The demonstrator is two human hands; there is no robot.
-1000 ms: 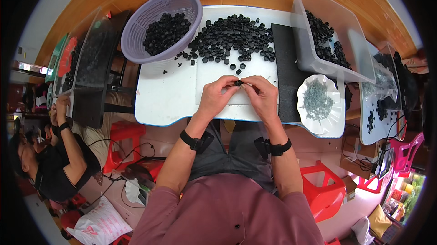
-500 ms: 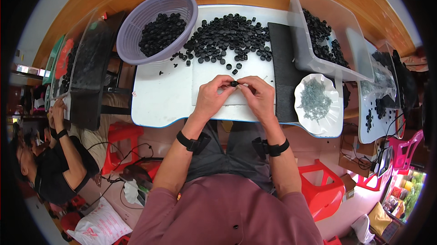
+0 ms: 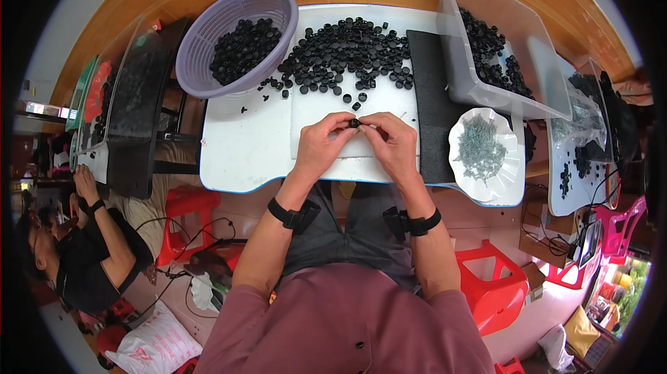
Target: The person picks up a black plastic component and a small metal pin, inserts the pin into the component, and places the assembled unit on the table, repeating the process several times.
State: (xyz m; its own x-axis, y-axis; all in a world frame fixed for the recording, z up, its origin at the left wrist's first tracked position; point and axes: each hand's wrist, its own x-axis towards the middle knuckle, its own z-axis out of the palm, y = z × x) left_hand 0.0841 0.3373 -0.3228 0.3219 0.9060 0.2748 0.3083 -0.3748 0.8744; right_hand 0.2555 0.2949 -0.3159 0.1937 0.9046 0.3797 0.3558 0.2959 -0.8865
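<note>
Both my hands meet on one small black piece [image 3: 354, 123], just above the centre of the frame.

The fingers of my left hand [image 3: 319, 146] and of my right hand [image 3: 394, 144] are clamped on it from either side, fingertips close together, over the white desk [image 3: 243, 144]; what they cover of it I cannot tell. Just above my fingers lie a few loose black pieces [image 3: 356, 106], and beyond them a broad pile [image 3: 347, 51] spreads across the upper middle. At the upper left I have a purple basket [image 3: 198, 47] holding more; at the upper right, a clear bin [image 3: 524, 33] with black pieces too. A black mat [image 3: 434, 124] runs right of my hands, and beside it a white fluted dish [image 3: 511, 158] holds thin grey-green bits [image 3: 481, 148].
</note>
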